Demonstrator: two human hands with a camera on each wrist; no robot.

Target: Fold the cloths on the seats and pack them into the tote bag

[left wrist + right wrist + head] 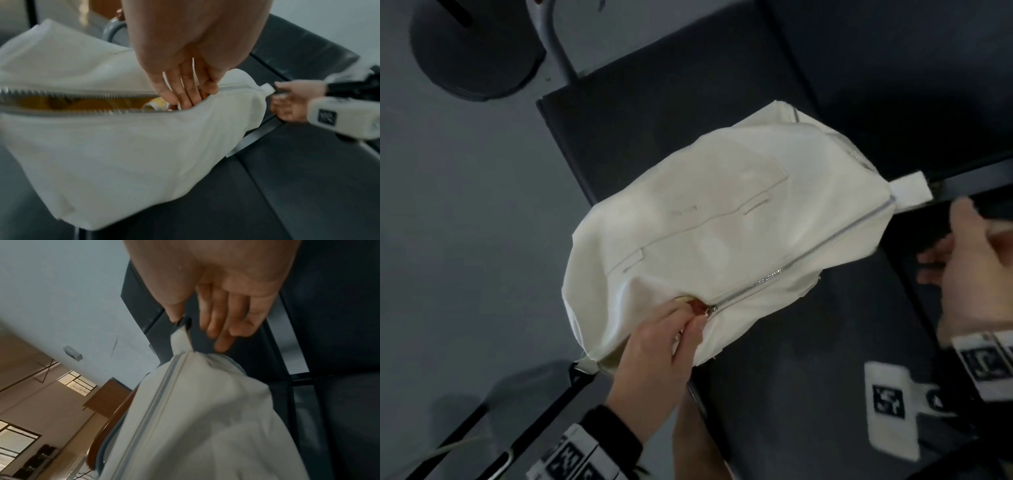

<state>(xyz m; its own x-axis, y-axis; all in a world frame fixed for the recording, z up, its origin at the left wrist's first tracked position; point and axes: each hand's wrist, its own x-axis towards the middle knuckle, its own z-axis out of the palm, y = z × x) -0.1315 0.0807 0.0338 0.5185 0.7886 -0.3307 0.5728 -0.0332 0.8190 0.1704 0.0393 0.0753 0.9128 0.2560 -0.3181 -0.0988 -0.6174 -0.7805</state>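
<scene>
Tote bag [722,222], white canvas, lying full-bodied across dark seats [825,342]; zip [808,257] drawn shut along most of its run, a short stretch near the left hand [654,346] open; left fingers [185,91] curled at the slider, pinching what appears to be the pull, though blur hides the exact grip; right hand [972,270] just beside the end tab [911,188], fingers loosely spread, holding nothing in the head view; by judgement, packing is done or nearly so and closing is underway, with the last of the zip left; no loose cloths visible on the seats. Left wrist view alone shows amber-yellow contents [82,104] through the gap; right wrist view shows thumb and tab close together, contact uncertain.
</scene>
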